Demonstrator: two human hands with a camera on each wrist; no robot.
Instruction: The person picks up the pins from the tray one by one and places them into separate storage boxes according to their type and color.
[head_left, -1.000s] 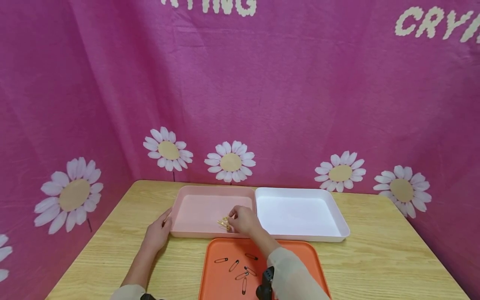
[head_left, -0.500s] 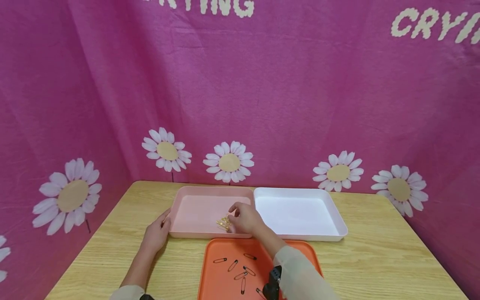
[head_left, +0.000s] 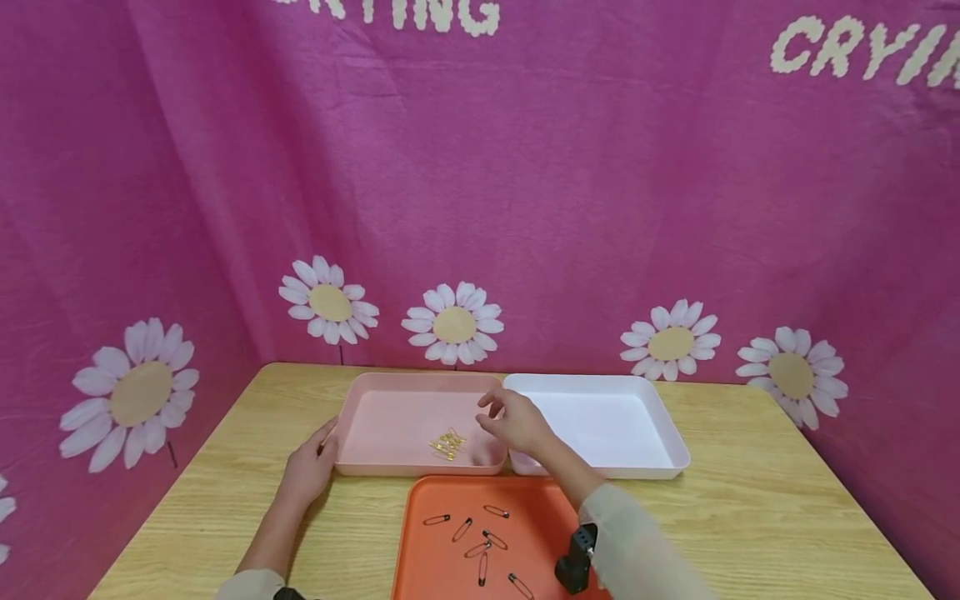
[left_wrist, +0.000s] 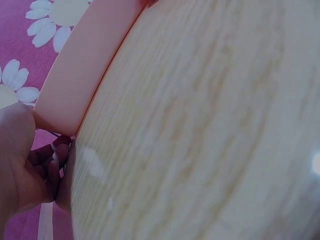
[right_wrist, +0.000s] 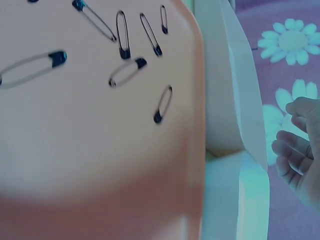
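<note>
Gold pins (head_left: 447,443) in pink tray (head_left: 390,383), white tray (head_left: 660,421)

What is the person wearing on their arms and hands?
Both arms wear light beige long sleeves: the right sleeve reaches the wrist, the left sleeve stops higher up the forearm. A small black device sits at the right wrist. The left hand and right hand are bare.
</note>
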